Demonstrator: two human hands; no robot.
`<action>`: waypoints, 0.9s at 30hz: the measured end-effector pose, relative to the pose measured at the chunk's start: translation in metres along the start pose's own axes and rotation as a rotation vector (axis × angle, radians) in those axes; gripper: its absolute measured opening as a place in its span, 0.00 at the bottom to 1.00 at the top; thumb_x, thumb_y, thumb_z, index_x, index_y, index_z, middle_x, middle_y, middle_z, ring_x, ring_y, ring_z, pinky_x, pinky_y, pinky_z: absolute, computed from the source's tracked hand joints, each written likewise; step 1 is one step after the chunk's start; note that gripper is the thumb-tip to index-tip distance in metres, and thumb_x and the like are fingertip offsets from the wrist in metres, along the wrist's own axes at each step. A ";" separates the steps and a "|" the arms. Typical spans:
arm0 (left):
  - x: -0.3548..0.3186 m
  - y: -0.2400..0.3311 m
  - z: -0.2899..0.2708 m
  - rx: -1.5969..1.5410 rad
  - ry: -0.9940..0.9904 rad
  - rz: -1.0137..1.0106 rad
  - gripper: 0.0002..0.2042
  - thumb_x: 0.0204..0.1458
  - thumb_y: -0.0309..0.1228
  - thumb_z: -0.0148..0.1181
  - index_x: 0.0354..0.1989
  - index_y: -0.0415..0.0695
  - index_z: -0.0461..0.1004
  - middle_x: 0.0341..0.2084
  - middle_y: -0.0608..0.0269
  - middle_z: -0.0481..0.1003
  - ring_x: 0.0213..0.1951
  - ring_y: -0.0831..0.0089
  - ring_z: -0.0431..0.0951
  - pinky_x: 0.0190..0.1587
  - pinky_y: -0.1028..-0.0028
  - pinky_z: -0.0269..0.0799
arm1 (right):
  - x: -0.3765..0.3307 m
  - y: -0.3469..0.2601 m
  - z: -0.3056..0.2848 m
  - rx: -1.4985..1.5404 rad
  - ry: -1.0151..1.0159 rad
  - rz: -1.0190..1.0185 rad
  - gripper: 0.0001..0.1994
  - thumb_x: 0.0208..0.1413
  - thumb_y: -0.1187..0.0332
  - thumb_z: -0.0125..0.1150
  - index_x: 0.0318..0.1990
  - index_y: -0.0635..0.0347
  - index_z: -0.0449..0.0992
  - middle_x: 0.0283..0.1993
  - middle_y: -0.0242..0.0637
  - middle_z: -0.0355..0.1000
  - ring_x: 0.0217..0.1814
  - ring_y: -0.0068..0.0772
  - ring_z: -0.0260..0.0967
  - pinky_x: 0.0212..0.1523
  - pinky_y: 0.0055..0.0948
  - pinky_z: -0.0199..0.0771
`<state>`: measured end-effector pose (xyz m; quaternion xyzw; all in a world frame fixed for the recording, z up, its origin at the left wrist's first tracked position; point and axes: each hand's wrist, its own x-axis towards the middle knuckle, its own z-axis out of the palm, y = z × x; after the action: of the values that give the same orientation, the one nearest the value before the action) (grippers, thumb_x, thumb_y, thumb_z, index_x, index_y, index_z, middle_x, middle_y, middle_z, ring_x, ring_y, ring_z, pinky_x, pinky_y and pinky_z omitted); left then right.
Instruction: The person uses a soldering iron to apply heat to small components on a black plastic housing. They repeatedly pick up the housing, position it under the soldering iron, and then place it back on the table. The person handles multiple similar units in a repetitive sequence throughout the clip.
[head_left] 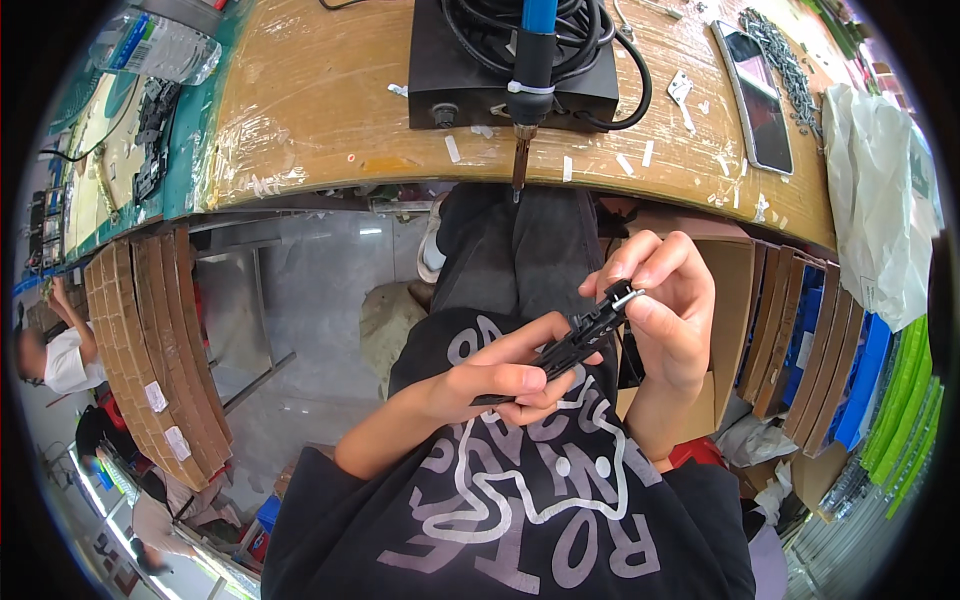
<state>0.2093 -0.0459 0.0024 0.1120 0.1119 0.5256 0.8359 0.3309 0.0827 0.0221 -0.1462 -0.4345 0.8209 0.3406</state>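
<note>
Above my lap, my left hand is closed around a long, narrow black plastic part, thumb on top and fingers beneath. The part slants up to the right, its far end reaching my right hand. There, the right thumb and fingers pinch a small pale, pin-like metal piece against that end. How deep the piece sits in the part cannot be made out. Beyond both hands, a blue and black tool with a long metal tip hangs point down at the table's edge, apart from them.
On the brown, film-covered table stand a black box with coiled cable, a phone, and a heap of small grey metal pieces. A white plastic bag hangs at right. Cardboard stacks flank my legs; people sit far left.
</note>
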 end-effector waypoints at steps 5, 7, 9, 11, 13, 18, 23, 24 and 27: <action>0.001 0.004 0.002 0.195 0.145 -0.024 0.28 0.44 0.40 0.50 0.49 0.33 0.52 0.15 0.70 0.54 0.10 0.86 0.49 0.13 0.84 0.45 | -0.003 0.001 -0.004 -0.056 0.034 -0.006 0.07 0.40 0.84 0.53 0.27 0.65 0.64 0.32 0.46 0.65 0.35 0.33 0.67 0.38 0.30 0.70; -0.001 0.008 -0.003 0.230 0.040 -0.034 0.23 0.48 0.41 0.46 0.47 0.36 0.54 0.19 0.68 0.58 0.15 0.85 0.54 0.16 0.85 0.48 | -0.004 0.002 -0.006 -0.063 0.026 -0.009 0.08 0.40 0.84 0.53 0.27 0.65 0.63 0.31 0.46 0.65 0.35 0.33 0.68 0.40 0.32 0.70; -0.001 0.006 -0.005 0.195 -0.006 0.007 0.22 0.50 0.44 0.43 0.46 0.38 0.55 0.22 0.65 0.61 0.18 0.83 0.59 0.19 0.85 0.52 | -0.005 0.003 -0.005 -0.061 0.007 -0.019 0.09 0.40 0.84 0.53 0.29 0.65 0.62 0.30 0.46 0.66 0.35 0.33 0.68 0.42 0.34 0.69; 0.002 -0.002 -0.004 0.088 0.005 0.097 0.25 0.51 0.49 0.41 0.45 0.38 0.56 0.25 0.62 0.63 0.22 0.80 0.63 0.21 0.84 0.56 | -0.005 0.003 -0.001 0.023 0.025 -0.002 0.10 0.40 0.84 0.53 0.30 0.64 0.61 0.29 0.45 0.66 0.35 0.33 0.68 0.46 0.39 0.66; 0.004 -0.003 -0.006 0.140 0.076 0.078 0.30 0.50 0.56 0.36 0.44 0.36 0.58 0.30 0.57 0.66 0.25 0.74 0.68 0.26 0.80 0.63 | -0.006 0.006 0.001 0.035 -0.011 0.000 0.11 0.40 0.83 0.54 0.31 0.63 0.60 0.28 0.43 0.66 0.36 0.33 0.68 0.50 0.42 0.62; 0.007 0.004 -0.035 0.026 -0.123 -0.068 0.22 0.48 0.40 0.50 0.43 0.33 0.61 0.27 0.56 0.69 0.29 0.70 0.72 0.30 0.77 0.69 | -0.007 0.013 0.001 -0.095 -0.148 0.027 0.13 0.39 0.78 0.59 0.30 0.58 0.61 0.27 0.40 0.70 0.41 0.36 0.66 0.57 0.48 0.44; 0.006 0.009 -0.050 0.050 -0.047 -0.047 0.22 0.36 0.32 0.57 0.42 0.37 0.65 0.33 0.61 0.69 0.38 0.76 0.69 0.42 0.79 0.62 | -0.010 0.029 -0.007 -0.122 -0.174 0.047 0.11 0.39 0.77 0.60 0.29 0.57 0.64 0.28 0.37 0.71 0.47 0.35 0.62 0.59 0.45 0.38; 0.005 0.009 -0.053 0.093 0.019 -0.013 0.22 0.34 0.31 0.57 0.41 0.38 0.65 0.34 0.63 0.69 0.38 0.77 0.68 0.43 0.80 0.61 | -0.010 0.032 -0.007 -0.118 -0.119 0.072 0.10 0.39 0.77 0.60 0.29 0.57 0.64 0.28 0.38 0.71 0.47 0.35 0.62 0.59 0.44 0.39; 0.003 0.016 -0.047 0.111 0.162 -0.005 0.18 0.36 0.31 0.55 0.39 0.39 0.64 0.33 0.65 0.68 0.37 0.80 0.66 0.42 0.82 0.59 | -0.010 0.040 -0.009 -0.017 -0.056 0.140 0.12 0.41 0.80 0.57 0.33 0.61 0.64 0.36 0.40 0.68 0.47 0.30 0.61 0.56 0.36 0.52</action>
<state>0.1827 -0.0328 -0.0378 0.1152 0.2084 0.5240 0.8177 0.3256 0.0653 -0.0163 -0.1561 -0.4394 0.8427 0.2691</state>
